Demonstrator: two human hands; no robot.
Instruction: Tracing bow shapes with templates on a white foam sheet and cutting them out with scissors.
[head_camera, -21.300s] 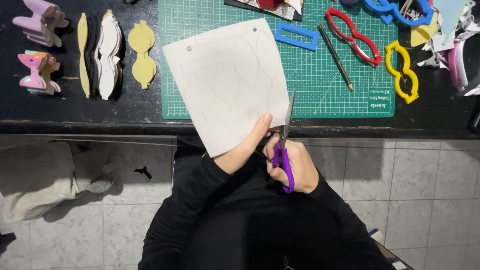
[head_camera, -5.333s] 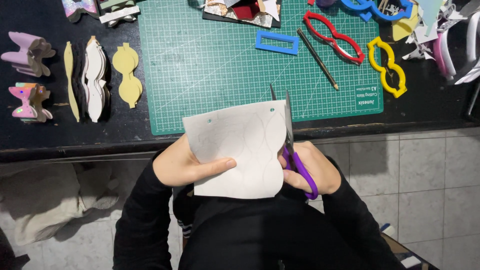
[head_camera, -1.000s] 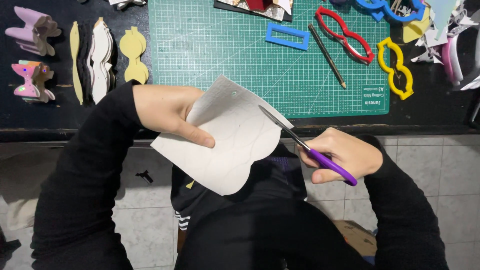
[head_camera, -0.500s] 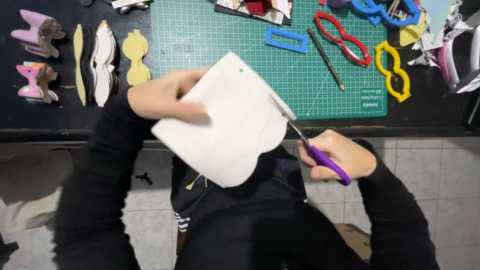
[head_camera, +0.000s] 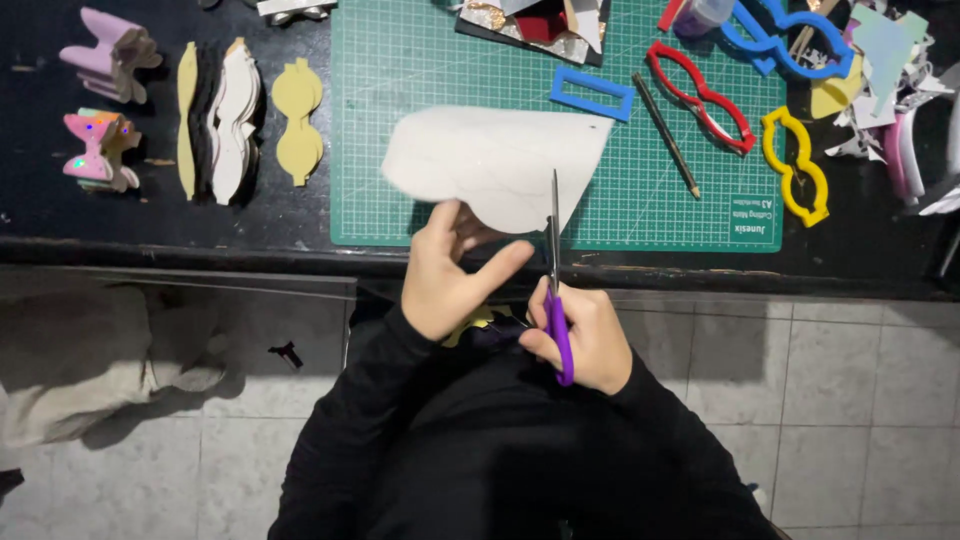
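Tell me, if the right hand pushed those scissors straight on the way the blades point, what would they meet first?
The right hand aims the purple-handled scissors up the picture, blades already at the white sheet, so that comes first. Beyond lies the green cutting mat, though depth is unclear.

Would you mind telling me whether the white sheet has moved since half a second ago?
Yes. The white sheet has swung up and away from the person, so it now lies almost wholly over the green cutting mat instead of hanging past the table edge.
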